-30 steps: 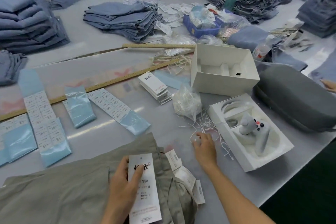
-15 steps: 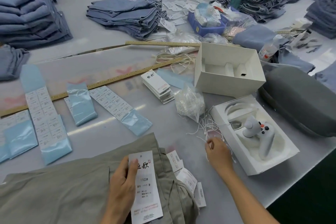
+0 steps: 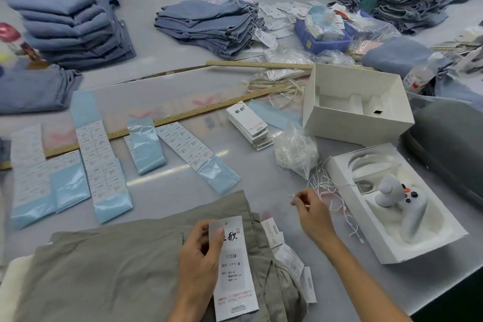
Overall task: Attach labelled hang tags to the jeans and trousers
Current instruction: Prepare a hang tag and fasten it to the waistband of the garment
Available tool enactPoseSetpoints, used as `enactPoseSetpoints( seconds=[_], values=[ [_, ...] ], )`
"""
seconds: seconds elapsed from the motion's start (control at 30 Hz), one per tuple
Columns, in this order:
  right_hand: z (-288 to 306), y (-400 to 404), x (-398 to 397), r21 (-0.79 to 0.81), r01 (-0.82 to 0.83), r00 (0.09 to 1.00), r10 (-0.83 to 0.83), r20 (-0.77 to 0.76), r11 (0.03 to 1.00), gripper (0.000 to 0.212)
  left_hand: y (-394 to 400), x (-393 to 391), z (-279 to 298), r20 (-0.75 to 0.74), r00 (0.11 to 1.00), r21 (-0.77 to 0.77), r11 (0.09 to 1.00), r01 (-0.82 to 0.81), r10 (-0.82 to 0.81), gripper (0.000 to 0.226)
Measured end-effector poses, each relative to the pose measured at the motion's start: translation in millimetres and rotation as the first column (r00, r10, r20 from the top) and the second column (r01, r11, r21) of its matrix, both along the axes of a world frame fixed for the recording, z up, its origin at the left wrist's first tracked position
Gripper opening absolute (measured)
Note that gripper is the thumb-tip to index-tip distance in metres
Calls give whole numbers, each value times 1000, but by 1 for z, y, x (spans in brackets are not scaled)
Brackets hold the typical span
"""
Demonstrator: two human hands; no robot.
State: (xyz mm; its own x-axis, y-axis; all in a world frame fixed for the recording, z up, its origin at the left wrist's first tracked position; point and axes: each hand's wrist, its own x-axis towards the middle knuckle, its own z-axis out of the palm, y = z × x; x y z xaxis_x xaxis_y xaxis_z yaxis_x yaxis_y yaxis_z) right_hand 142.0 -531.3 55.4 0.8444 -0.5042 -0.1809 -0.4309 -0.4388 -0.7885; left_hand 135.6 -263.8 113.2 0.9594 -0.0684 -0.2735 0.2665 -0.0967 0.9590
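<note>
Your left hand (image 3: 200, 256) and right hand (image 3: 312, 210) are both bare: you wear no gloves, and no ring shows on the fingers in view. Your right forearm (image 3: 366, 282) is bare along the whole stretch that shows, from wrist to the frame's lower edge, with no sleeve, cuff, watch or band on it. Your left forearm (image 3: 187, 308) is bare too, though only a short stretch past the wrist is in view.
</note>
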Motion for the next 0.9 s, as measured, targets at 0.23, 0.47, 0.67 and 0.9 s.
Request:
enactPoseSetpoints(
  seconds=[0.23, 0.47, 0.67, 0.9],
  values=[
    [77, 118, -31, 102, -274, 919, 229, 320, 956, 16, -8, -11, 13, 111, 990, 27, 996, -89, 86, 28],
    [84, 133, -24, -108, -275, 911, 295, 289, 955, 9, -11, -16, 31, 183, 982, -30, 999, -35, 40, 22],
    [92, 127, -24, -192, -329, 896, 370, 246, 925, 11, -6, -14, 30, 80, 995, -160, 986, -39, 52, 19],
    [101, 129, -28, -280, -398, 841, 469, 268, 874, 4, 4, -5, 24, 23, 998, -258, 965, -44, 52, 13]
  ],
)
